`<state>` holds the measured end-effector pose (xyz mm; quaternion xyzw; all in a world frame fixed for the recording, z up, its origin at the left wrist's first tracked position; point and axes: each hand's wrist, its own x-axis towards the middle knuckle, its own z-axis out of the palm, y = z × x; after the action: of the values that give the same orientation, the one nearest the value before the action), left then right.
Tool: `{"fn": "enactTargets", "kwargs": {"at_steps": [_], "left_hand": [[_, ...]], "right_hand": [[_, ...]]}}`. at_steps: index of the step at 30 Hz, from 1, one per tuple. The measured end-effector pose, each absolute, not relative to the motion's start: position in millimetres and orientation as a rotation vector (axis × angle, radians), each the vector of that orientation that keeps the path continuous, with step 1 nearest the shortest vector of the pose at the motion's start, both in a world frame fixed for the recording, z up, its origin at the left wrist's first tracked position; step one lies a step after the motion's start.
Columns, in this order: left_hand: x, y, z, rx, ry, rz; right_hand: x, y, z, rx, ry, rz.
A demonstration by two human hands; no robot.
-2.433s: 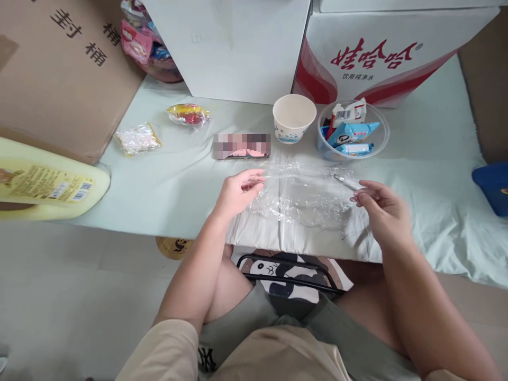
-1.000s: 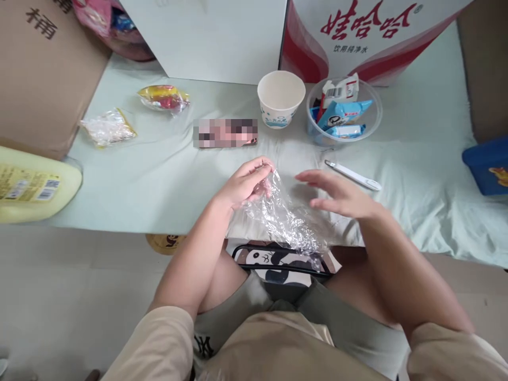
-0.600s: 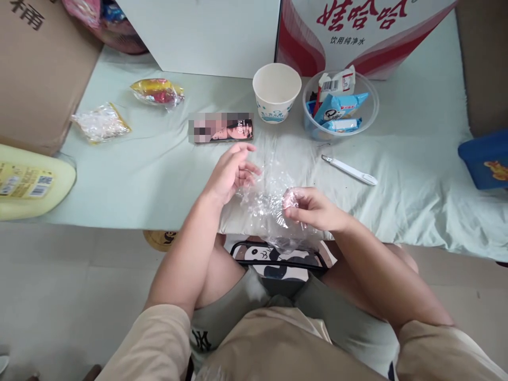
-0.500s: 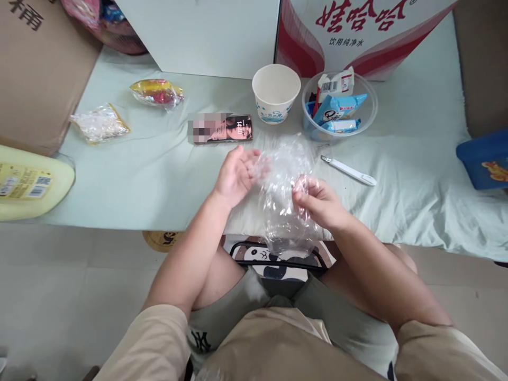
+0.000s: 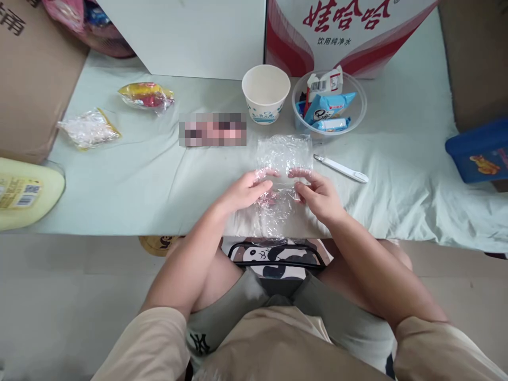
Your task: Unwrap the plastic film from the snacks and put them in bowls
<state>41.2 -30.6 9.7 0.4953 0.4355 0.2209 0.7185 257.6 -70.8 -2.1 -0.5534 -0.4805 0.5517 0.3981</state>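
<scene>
**Paper cup [image 5: 266,98] and snack tub [image 5: 357,112] share pale green cloth [image 5: 159,180]**

The cup stands upright, mouth up, just left of the clear round tub, which holds blue packets [image 5: 330,108] and a red-and-white wrapper [image 5: 326,83]. Behind rises a white carton [image 5: 357,32] with red lettering. Farther left lie a yellow-and-red packet [image 5: 146,96] and a whitish one [image 5: 91,128]. A pale yellow bottle [image 5: 27,193] is at the left edge, a blue container [image 5: 482,151] at the right.

Cloth-covered worktop [image 5: 405,124] before you, pale green, rumpled toward your right. White carton [image 5: 198,37] and red-and-white carton [image 5: 345,45] side by side along its back; brown cardboard box [image 5: 37,87] at your left. Below you, pale grey tiled floor [image 5: 91,291]. Light soft, fairly even.
</scene>
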Motion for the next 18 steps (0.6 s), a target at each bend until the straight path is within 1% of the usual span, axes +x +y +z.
{"fn": "enactTargets", "kwargs": {"at_steps": [3, 7, 10, 12, 15, 18], "left_hand": [[34.4, -36.5, 9.2, 1.155, 0.933, 0.380], [29.9, -42.7, 9.9, 1.110, 0.740, 0.519], [31.9, -37.6, 7.7, 1.050, 0.737, 0.599], [35.0, -29.4, 4.6, 1.037, 0.805, 0.632], [38.0, -16.9, 0.5, 1.014, 0.851, 0.705], [37.1, -12.0, -1.7, 1.059, 0.818, 0.775]], "right_hand": [[258.5, -74.9, -2.3, -1.303, -1.244, 1.282], [267.2, -83.1, 2.3, -1.022, -1.354, 1.108], [276.8, -82.5, 4.1, -0.869, -1.469, 1.071], [280.3, -77.4, 2.3, -0.969, -1.453, 1.081], [280.2, -68.1, -3.1, -1.218, -1.218, 1.110], [278.8, -63.3, -7.2, -1.262, -0.960, 1.284]]}}
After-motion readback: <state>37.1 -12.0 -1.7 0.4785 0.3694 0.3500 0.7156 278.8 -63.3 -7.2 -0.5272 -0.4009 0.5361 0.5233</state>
